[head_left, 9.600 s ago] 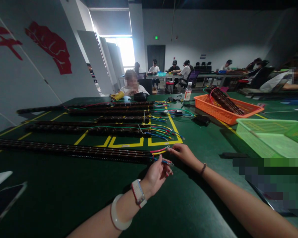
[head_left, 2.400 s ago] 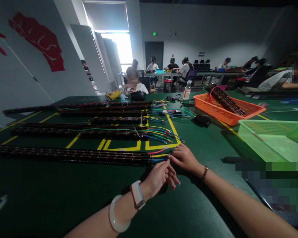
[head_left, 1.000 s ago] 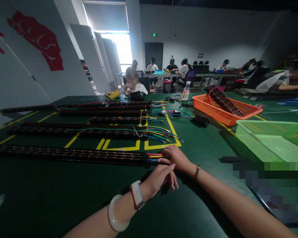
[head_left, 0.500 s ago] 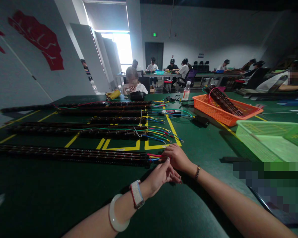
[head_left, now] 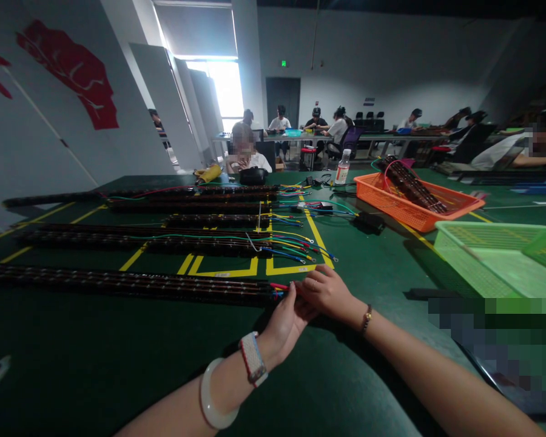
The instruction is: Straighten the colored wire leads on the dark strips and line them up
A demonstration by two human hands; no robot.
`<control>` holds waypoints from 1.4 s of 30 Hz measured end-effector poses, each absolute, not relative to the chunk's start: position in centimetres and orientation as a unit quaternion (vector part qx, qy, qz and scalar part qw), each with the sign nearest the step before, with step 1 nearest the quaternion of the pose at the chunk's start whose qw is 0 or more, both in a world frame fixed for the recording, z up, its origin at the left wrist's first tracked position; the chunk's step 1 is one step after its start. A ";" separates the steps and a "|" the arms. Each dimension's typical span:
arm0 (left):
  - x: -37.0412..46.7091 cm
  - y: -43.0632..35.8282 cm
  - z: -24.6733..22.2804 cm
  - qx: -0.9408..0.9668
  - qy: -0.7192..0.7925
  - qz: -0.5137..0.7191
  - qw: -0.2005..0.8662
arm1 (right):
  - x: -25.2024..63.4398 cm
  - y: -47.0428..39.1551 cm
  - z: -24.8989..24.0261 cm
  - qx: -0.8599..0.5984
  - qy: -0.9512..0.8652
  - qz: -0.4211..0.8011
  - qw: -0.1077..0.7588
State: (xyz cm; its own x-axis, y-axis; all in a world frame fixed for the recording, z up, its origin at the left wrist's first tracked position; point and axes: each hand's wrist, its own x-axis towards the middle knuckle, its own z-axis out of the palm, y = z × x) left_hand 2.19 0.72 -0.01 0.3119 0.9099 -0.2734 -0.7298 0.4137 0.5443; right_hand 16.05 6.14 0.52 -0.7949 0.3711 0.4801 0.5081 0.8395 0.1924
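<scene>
A long dark bundle (head_left: pixel 164 288) with rows of small shiny marks lies across the front of the table. Short red, yellow and blue wires (head_left: pixel 279 286) come out of its right end. My left hand (head_left: pixel 287 325) has its thumb up against these wires, its fingers curled below and partly hidden. From the right, my right hand (head_left: pixel 330 292) closes over the wires' far ends and touches the left fingers. The wire tips are hidden inside the two hands.
Several similar dark bundles (head_left: pixel 218 220) with coloured, lug-ended wires lie farther back. An orange basket (head_left: pixel 391 203) holding another bundle and a green basket (head_left: pixel 464 258) stand at the right. A bottle (head_left: pixel 343 168) stands behind. People sit at tables beyond.
My left hand has turned and moved up to the wires, its previously spread fingers now curled in under my right hand. The right hand has shifted slightly right. The bundle stays put.
</scene>
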 end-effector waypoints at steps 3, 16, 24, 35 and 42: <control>2.4 0.7 -0.1 0.143 0.288 0.528 0.786 | 16.1 5.8 0.8 -0.191 -0.939 -0.194 0.210; 2.1 0.6 0.6 0.160 0.257 0.510 0.805 | 17.3 6.2 2.0 -0.159 -0.962 -0.142 0.169; 1.9 0.7 0.3 0.160 0.286 0.485 0.811 | 18.4 6.9 1.8 -0.227 -0.945 -0.121 0.203; 1.9 0.8 0.0 0.179 0.289 0.469 0.815 | 17.5 6.9 1.6 -0.304 -0.920 0.049 0.244; 1.9 0.7 0.5 0.172 0.300 0.474 0.810 | 16.7 8.1 0.0 -0.386 -0.761 0.413 0.317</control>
State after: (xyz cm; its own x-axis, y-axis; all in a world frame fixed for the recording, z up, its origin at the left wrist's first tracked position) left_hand 1.93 0.72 0.49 0.3703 0.8709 -0.3230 -0.6643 0.4913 0.5633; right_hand 16.66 8.07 0.03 -0.5011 0.8500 0.1626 0.3264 0.3597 -0.8741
